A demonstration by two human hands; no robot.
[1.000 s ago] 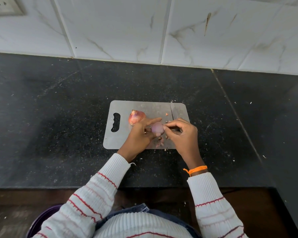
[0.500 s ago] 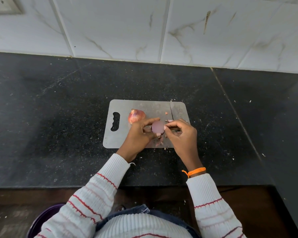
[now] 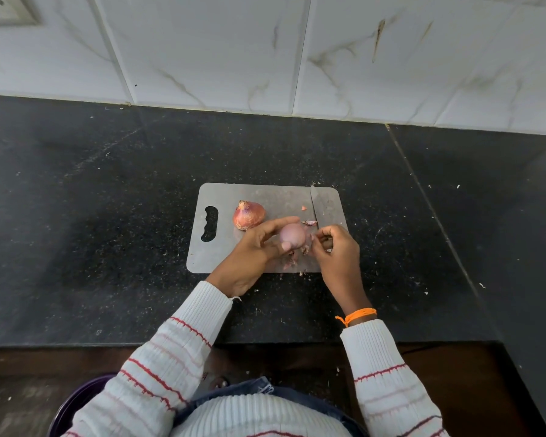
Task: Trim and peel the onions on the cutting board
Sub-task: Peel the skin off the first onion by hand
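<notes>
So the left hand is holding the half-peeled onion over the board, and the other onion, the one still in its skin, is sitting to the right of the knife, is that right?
Not quite. The head view shows the unpeeled onion lying left of the knife, towards the cutting board's handle slot. The rest holds: the left hand holds the half-peeled onion over the board.

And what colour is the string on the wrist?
Orange; the string shows clearly in the head view.

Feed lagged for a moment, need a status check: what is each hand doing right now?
Left hand: holds the peeled onion over the cutting board.
Right hand: fingertips pinched at the onion's side, apparently on a skin scrap; too small to confirm.
</notes>
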